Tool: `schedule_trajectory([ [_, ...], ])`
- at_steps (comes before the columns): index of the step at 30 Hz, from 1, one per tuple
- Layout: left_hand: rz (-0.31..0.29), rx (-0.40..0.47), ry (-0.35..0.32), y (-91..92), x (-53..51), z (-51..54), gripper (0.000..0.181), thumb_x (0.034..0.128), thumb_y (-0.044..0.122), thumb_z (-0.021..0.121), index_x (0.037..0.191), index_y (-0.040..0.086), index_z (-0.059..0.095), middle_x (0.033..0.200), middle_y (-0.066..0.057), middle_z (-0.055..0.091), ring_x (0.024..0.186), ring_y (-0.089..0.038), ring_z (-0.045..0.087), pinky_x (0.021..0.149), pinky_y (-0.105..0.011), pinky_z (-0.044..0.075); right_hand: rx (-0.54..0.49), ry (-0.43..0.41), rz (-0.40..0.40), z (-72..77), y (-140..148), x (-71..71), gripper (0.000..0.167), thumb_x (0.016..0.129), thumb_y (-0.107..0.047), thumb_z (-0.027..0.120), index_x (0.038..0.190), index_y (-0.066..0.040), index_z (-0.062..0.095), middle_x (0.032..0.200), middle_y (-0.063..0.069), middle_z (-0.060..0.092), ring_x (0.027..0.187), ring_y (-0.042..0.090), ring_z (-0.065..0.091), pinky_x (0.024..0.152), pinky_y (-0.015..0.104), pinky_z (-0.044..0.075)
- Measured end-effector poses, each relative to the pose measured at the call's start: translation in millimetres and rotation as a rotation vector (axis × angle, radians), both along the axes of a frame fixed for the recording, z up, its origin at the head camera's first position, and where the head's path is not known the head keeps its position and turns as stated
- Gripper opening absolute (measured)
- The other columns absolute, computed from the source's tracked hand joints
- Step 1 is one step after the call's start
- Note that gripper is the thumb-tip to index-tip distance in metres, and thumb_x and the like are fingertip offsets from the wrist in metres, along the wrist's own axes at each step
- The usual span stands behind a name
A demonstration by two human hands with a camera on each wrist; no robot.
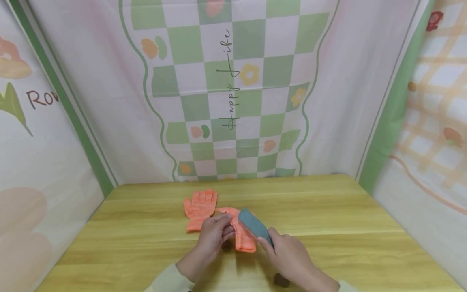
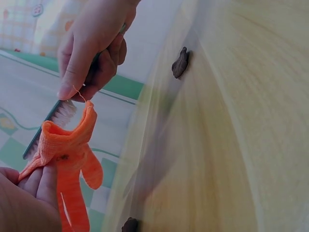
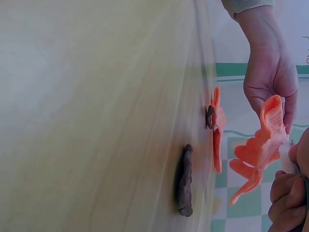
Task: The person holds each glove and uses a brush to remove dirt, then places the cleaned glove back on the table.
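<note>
An orange knit glove (image 1: 245, 241) hangs above the table, its cuff toward me. My left hand (image 1: 213, 235) pinches it at the side, and a small dark mark shows on its fabric in the left wrist view. In my right hand (image 1: 290, 253) I grip a brush with a teal back (image 1: 253, 225). Its pale bristles (image 2: 63, 113) face the glove and seem to touch it. Fingers of the held glove (image 3: 248, 154) dangle loose in the right wrist view. A second orange glove (image 1: 200, 209) lies flat on the table, left of my left hand.
A dark brown lump (image 1: 281, 280) lies on the wooden table (image 1: 328, 211) below my right wrist. Another dark lump (image 3: 209, 117) sits near the flat glove. Printed curtains (image 1: 251, 158) hang behind the table and at both sides.
</note>
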State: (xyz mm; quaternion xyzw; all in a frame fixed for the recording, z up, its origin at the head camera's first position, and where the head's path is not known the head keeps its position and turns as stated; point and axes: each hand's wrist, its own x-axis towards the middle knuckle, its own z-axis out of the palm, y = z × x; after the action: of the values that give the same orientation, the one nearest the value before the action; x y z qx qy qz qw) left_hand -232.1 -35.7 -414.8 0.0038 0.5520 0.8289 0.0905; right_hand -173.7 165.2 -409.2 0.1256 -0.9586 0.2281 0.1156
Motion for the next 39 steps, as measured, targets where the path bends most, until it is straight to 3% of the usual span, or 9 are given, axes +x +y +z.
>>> schedule_trajectory([
  [10, 0.005, 0.005, 0.002, 0.2, -1.6, -1.6, 0.028, 0.0945, 0.006, 0.059, 0.114, -0.014, 0.060, 0.078, -0.005, 0.069, 0.069, -0.009, 0.067, 0.067, -0.024, 0.058, 0.049, 0.017, -0.013, -2.4, 6.6, 0.7, 0.029, 0.099, -0.037, 0.057, 0.080, -0.016, 0.049, 0.054, -0.008, 0.036, 0.044, 0.006, 0.032, 0.040, 0.022, 0.029],
  [17, 0.035, 0.035, 0.022, -2.9, -4.7, 1.3, 0.016, 0.0948, 0.004, 0.059, 0.098, -0.009, 0.067, 0.070, -0.002, 0.067, 0.063, -0.007, 0.064, 0.061, -0.021, 0.056, 0.072, -0.059, -0.050, -3.4, 17.1, 1.0, 0.027, 0.097, -0.035, 0.059, 0.083, -0.013, 0.054, 0.056, -0.006, 0.039, 0.045, 0.008, 0.035, 0.039, 0.022, 0.030],
  [23, 0.048, 0.020, 0.058, -5.9, -8.1, 4.6, 0.013, 0.0943, 0.004, 0.060, 0.086, -0.002, 0.068, 0.066, 0.000, 0.062, 0.062, -0.006, 0.061, 0.061, -0.021, 0.056, 0.010, -0.065, -0.097, 4.7, 23.6, -1.5, 0.030, 0.100, -0.036, 0.056, 0.086, -0.009, 0.056, 0.056, -0.004, 0.041, 0.045, 0.010, 0.037, 0.039, 0.023, 0.031],
  [30, 0.031, 0.029, 0.043, -4.2, -7.0, 3.1, 0.014, 0.0934, 0.003, 0.059, 0.082, 0.000, 0.067, 0.064, 0.000, 0.062, 0.061, -0.006, 0.062, 0.061, -0.022, 0.056, -0.037, -0.012, -0.051, 22.4, 8.5, -2.2, 0.031, 0.101, -0.037, 0.053, 0.080, -0.014, 0.050, 0.055, -0.006, 0.041, 0.044, 0.008, 0.037, 0.040, 0.022, 0.032],
  [39, 0.023, 0.033, 0.046, 1.1, -4.0, 2.5, 0.012, 0.0913, 0.001, 0.060, 0.083, 0.001, 0.069, 0.064, 0.000, 0.064, 0.060, -0.005, 0.063, 0.063, -0.023, 0.057, -0.045, 0.021, 0.008, 18.7, -9.2, -2.5, 0.029, 0.099, -0.036, 0.056, 0.081, -0.014, 0.051, 0.056, -0.008, 0.040, 0.045, 0.006, 0.036, 0.040, 0.022, 0.031],
])
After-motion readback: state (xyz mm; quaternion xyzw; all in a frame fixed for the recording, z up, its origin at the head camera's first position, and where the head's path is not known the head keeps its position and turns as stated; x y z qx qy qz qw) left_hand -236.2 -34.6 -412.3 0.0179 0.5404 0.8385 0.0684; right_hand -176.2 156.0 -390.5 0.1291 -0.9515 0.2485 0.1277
